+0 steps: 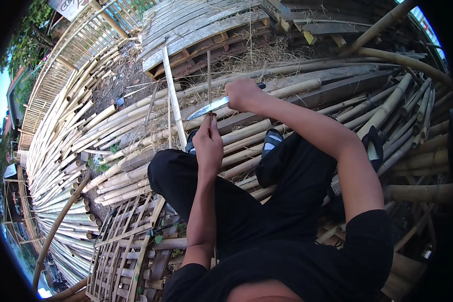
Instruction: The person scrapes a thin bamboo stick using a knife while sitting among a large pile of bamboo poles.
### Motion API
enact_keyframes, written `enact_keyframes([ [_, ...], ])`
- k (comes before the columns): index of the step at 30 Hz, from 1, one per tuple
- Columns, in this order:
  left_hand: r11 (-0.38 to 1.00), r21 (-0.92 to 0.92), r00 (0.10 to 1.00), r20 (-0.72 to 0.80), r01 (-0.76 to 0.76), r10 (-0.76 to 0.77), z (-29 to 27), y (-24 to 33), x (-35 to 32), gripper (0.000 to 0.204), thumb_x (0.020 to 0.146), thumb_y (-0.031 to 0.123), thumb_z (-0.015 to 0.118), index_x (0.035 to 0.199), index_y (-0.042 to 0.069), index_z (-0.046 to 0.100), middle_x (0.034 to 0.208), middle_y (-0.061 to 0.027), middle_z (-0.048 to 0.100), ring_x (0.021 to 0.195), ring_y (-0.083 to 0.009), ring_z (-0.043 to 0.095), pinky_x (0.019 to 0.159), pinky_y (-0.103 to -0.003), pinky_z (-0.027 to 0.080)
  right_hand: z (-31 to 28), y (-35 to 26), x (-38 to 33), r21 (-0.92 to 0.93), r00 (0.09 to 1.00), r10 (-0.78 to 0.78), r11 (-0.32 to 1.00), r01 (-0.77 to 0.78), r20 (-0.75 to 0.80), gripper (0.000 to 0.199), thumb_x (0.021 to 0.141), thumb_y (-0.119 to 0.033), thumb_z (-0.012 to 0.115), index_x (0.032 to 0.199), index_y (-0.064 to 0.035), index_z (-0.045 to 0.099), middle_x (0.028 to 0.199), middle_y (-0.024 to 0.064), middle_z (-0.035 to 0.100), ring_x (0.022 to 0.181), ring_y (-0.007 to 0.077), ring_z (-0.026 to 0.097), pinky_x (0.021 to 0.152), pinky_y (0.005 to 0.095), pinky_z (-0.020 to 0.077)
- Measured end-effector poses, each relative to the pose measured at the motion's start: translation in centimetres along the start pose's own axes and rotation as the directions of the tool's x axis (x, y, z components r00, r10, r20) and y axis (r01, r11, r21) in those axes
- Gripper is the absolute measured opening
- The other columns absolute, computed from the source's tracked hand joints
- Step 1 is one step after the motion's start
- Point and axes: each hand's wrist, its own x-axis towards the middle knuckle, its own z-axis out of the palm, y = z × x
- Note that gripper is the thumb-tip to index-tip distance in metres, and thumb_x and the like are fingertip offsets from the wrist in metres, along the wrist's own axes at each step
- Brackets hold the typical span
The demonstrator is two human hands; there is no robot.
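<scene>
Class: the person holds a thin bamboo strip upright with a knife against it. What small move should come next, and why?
Probably draw the knife along the bamboo strip: the right hand sets the blade just above the left hand pinching the strip.

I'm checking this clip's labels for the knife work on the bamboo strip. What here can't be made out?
Head view only:
- Knife handle: hidden inside the right hand.
- Thin bamboo strip: its lower end is covered by the left hand.
- Blade-to-strip contact: too small to tell.
- Feet: partly behind the knees.
</scene>
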Motion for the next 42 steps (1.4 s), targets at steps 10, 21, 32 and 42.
enact_keyframes([
  [10, 0.977, -0.055, 0.977, 0.059, 0.208, -0.205, -2.1, -0.8, -1.6, 0.025, 0.097, 0.014, 0.050, 0.115, -0.001, 0.060, 0.062, -0.0064, 0.048, 0.056, -0.0097, 0.041, 0.053, -0.027, 0.038, -6.7, 12.6, 1.6, 0.293, 0.678, 0.638, 0.770, -0.566, -0.365, 0.036, 0.084, -0.030, 0.055, 0.095, 0.0021, 0.068, 0.092, 0.0228, 0.068, 0.092, 0.0377, 0.066, 0.080, 0.0443, 0.0527],
  [21, 0.661, -0.523, 0.840, 0.399, 0.538, -0.367, -2.5, 2.1, 0.3, 0.024, 0.101, 0.021, 0.043, 0.115, 0.006, 0.055, 0.055, 0.0092, 0.029, 0.041, -0.0002, 0.023, 0.037, -0.019, 0.018, -1.3, 0.8, -1.4, 0.128, 0.999, 0.033, 0.991, -0.028, -0.040, 0.029, 0.078, -0.024, 0.057, 0.079, 0.0023, 0.067, 0.079, 0.0237, 0.066, 0.079, 0.0394, 0.065, 0.076, 0.0455, 0.0521],
  [32, 0.458, -0.651, 0.796, 0.501, 0.605, -0.339, -3.6, 2.5, 1.1, 0.021, 0.101, 0.022, 0.045, 0.112, 0.006, 0.051, 0.056, 0.0072, 0.024, 0.039, -0.0018, 0.021, 0.036, -0.019, 0.016, 0.6, 0.8, 1.5, 0.075, 0.986, 0.096, 0.993, -0.087, -0.136, 0.027, 0.076, -0.021, 0.056, 0.086, -0.0001, 0.069, 0.088, 0.0252, 0.066, 0.086, 0.0392, 0.066, 0.076, 0.0446, 0.0532],
  [42, 0.319, -0.695, 0.764, 0.603, 0.645, -0.231, -4.7, 3.1, 0.5, 0.022, 0.102, 0.024, 0.039, 0.113, 0.007, 0.049, 0.057, 0.0081, 0.022, 0.041, -0.0019, 0.019, 0.035, -0.019, 0.015, -4.1, 9.6, 0.9, 0.253, 0.857, 0.455, 0.883, -0.397, -0.244, 0.034, 0.084, -0.030, 0.056, 0.085, 0.0017, 0.069, 0.082, 0.0246, 0.066, 0.083, 0.0383, 0.065, 0.076, 0.0445, 0.0520],
])
